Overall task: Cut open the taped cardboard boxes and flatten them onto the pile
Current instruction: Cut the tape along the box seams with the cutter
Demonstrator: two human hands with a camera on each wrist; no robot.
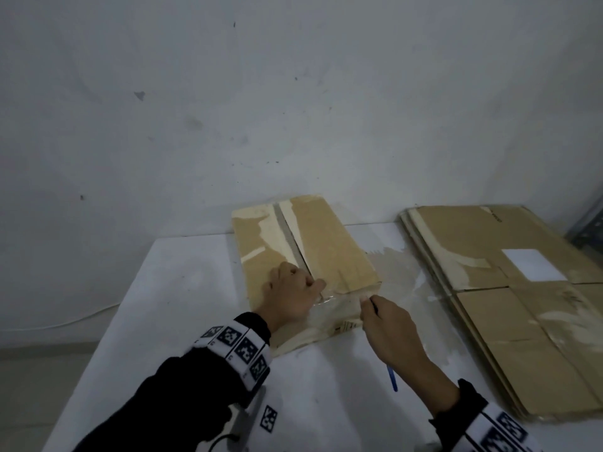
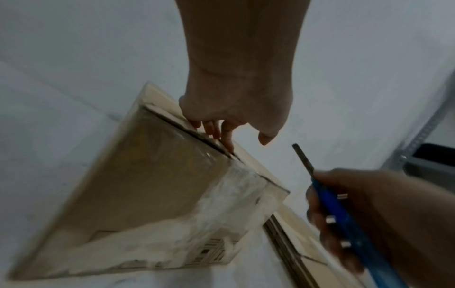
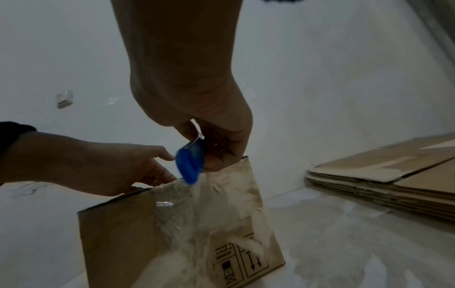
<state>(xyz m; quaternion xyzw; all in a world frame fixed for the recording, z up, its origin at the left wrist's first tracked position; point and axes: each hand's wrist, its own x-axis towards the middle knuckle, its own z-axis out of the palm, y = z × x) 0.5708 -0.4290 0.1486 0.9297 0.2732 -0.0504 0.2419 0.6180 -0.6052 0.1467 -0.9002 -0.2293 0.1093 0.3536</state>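
Observation:
A brown cardboard box [image 1: 332,252] stands mid-table, its two top flaps parted by a narrow slit, with clear tape [image 1: 329,305] crumpled over its near face. My left hand [image 1: 293,288] rests on the top near the front edge, its fingers [image 2: 216,132] lying straight along the slit. My right hand [image 1: 385,321] grips a blue utility knife [image 1: 392,376] at the box's near right top corner; the grey blade [image 2: 302,157] points up past the box [image 2: 152,185]. In the right wrist view the knife [image 3: 189,163] hangs over the taped face of the box [image 3: 123,230].
A pile of flattened cardboard [image 1: 509,321] lies on the right side of the white table [image 1: 182,288]. A grey metal shelf [image 1: 587,230] stands behind it. The wall is just behind the box. A thin cable [image 1: 65,324] runs along the floor left of the table.

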